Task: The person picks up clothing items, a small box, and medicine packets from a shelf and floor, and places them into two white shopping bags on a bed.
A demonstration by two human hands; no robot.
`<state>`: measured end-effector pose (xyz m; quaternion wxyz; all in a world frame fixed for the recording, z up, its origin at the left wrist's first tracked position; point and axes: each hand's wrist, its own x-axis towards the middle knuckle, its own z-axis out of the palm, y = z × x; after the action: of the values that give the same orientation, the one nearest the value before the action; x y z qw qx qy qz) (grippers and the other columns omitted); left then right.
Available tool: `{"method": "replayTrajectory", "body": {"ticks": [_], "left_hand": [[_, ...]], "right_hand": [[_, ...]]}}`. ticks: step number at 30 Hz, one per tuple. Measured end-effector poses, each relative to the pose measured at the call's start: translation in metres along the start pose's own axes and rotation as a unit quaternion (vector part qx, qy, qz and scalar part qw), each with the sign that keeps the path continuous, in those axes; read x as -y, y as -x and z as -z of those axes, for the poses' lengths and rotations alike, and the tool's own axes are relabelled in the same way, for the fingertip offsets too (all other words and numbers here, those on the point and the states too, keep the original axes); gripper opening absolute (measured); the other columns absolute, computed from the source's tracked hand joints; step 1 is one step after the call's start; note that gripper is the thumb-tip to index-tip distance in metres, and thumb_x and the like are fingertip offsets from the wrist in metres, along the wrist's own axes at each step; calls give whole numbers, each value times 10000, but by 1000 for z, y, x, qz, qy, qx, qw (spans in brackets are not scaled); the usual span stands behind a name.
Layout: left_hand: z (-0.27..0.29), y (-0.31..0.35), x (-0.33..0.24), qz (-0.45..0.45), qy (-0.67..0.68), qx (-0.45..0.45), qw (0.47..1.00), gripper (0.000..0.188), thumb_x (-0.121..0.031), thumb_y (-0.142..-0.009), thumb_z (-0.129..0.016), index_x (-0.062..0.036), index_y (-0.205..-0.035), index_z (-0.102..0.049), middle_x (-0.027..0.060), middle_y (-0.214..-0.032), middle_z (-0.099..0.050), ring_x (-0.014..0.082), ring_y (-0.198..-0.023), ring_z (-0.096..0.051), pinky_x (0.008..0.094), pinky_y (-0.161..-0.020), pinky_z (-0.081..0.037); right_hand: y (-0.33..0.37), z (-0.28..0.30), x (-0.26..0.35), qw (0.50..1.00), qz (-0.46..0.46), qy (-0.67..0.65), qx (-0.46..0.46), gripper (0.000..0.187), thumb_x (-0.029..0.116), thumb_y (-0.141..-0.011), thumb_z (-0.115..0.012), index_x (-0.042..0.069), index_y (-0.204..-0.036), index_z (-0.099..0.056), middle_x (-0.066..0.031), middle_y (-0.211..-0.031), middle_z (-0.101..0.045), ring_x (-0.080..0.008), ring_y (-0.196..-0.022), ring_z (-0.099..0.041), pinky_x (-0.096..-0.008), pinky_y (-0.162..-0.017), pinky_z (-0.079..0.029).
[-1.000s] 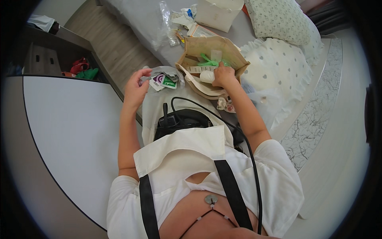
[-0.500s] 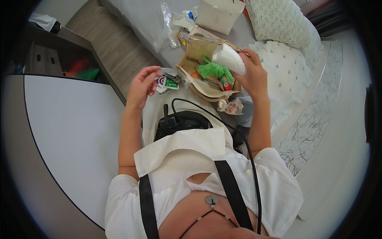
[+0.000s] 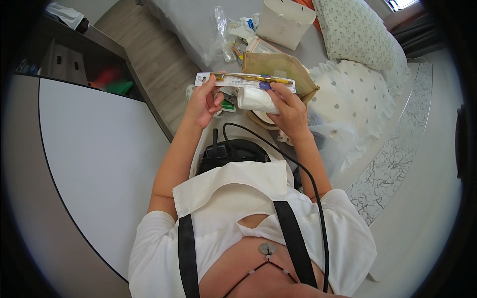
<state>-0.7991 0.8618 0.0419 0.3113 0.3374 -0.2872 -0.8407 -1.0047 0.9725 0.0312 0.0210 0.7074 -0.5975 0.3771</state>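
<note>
A packaged toothbrush [image 3: 239, 79], yellow in a narrow clear-and-white pack, is held level across both hands. My left hand [image 3: 202, 105] pinches its left end between thumb and fingers. My right hand [image 3: 290, 110] grips its right end and also holds a white roll [image 3: 256, 101] just below it; whether the roll is paper or plastic I cannot tell. Behind them stands an open brown paper bag [image 3: 283, 62], its lower part mostly hidden by the pack, roll and hand. A green-and-white packet [image 3: 228, 106] lies near my left fingers.
On the grey bed are a white carrier bag [image 3: 285, 22], clear plastic packaging [image 3: 221, 35] and crumpled wrappers [image 3: 244, 29]. Pillows [image 3: 348, 35] lie at the right. A black pouch [image 3: 233, 153] with a cable [image 3: 285, 154] sits at my waist. A white panel [image 3: 94, 164] stands left.
My right hand has come left and nearer with the white roll, from over the paper bag. My left hand, empty before, now grips the toothbrush pack. The green plastic in the bag is now hidden.
</note>
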Motion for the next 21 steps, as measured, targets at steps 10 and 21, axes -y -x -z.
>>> {"method": "replayTrajectory", "body": {"ticks": [10,21], "left_hand": [[6,-2,6,-28,-4,-56,998,196,-258,-858,-537,-64,-854,-510,1,-720,-520,50,-442,-369,179,-343,-229],[16,-6,5,-79,22,-124,989,129,-191,-814,-550,-82,-796,-484,-10,-636,-483,48,-432,-378,176,-321,-228]], "right_hand": [[2,3,-4,999,-20,-16,38,531,32,-515,-710,68,-1027,-578,-77,-1212,-478,-242,-953,-557,-326,-808,-457],[18,28,-44,972,-201,33,-114,543,123,-654,-680,65,-1155,-477,-138,-1063,-513,-293,-938,-534,-380,-770,-448]]}}
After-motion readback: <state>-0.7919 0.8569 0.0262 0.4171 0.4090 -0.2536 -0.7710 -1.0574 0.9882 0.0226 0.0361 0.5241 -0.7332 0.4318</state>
